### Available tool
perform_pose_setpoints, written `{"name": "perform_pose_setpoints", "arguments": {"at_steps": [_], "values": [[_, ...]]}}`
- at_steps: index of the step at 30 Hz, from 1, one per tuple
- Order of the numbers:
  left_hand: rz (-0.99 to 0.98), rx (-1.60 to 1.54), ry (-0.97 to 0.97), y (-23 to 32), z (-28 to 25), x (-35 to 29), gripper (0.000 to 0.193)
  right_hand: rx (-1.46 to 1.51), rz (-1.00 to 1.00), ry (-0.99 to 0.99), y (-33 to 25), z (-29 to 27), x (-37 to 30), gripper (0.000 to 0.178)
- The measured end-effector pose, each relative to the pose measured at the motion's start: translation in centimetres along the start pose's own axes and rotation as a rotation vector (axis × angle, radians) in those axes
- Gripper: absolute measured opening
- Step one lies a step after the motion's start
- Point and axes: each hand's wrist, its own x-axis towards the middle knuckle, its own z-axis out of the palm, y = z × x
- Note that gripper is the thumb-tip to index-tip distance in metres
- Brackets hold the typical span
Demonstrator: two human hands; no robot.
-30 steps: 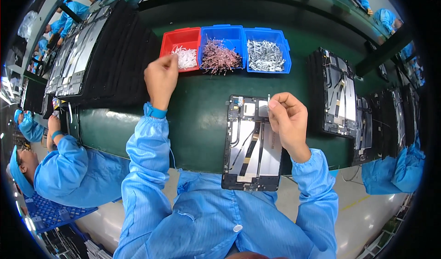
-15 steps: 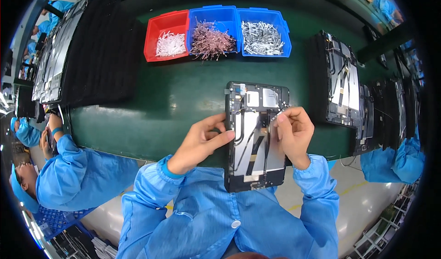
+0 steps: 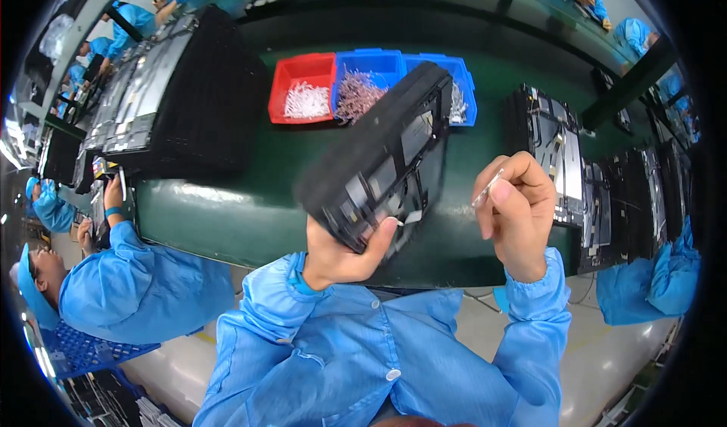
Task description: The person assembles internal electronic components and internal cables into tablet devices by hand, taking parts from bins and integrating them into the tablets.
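My left hand [image 3: 333,257] grips the lower end of a black tablet without its back cover [image 3: 382,154]. The tablet is raised and steeply tilted, so its dark edge and part of its inner side show, blurred by motion. Several flat cables and silvery plates are visible inside it. Off to the right, apart from the tablet, my right hand [image 3: 524,211] pinches a small, thin whitish-silver strip [image 3: 488,188] between thumb and index finger. Behind the tablet stand a red bin [image 3: 279,86] of white pieces, a blue bin [image 3: 367,57] of pinkish wired pieces and another blue bin [image 3: 470,98] of silvery strips, partly hidden.
A tall stack of opened tablets [image 3: 144,86] stands on the green table [image 3: 204,207] at left. More tablets [image 3: 549,135] stand at right, near a dark post [image 3: 632,86]. A co-worker in blue [image 3: 144,279] sits at left; others work across the table.
My left hand has lifted and tilted the tablet up toward the bins. My right hand has moved right, away from it, with the strip still pinched. The whole view has shifted.
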Motion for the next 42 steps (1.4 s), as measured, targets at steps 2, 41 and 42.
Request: {"name": "perform_pose_setpoints", "arguments": {"at_steps": [2,41,42], "values": [[0.287,0.299,-0.038,-0.3,0.0,0.8,0.041,0.083,-0.037,-0.139,-1.3,1.9,0.7,0.009],[0.534,0.570,0.083,-2.2,0.5,1.1,0.058,0.238,0.071,-0.274,1.1,6.3,0.4,0.006],[0.532,0.568,0.083,-2.2,0.5,1.1,0.058,0.242,0.075,-0.277,1.1,6.3,0.4,0.006]]}}
